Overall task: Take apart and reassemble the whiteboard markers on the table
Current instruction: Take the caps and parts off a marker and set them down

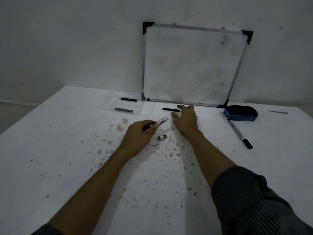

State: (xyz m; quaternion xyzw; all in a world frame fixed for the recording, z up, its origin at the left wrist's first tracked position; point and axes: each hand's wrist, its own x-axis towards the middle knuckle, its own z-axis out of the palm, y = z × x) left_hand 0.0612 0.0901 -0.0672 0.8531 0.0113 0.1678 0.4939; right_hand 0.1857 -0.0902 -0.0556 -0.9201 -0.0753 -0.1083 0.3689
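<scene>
where eraser [240, 113] sits, whole marker [240, 134]

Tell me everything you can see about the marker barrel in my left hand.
The marker barrel is a short white tube with dark printed lettering along its side, too blurred to read. It looks like plastic. The left hand grips its lower end, so only the upper part shows. It is raised off the table and tilted up and to the right. Its exposed end shows no cap. Nothing but the hand touches it. A small grey and white end piece lies on the table just below.
</scene>
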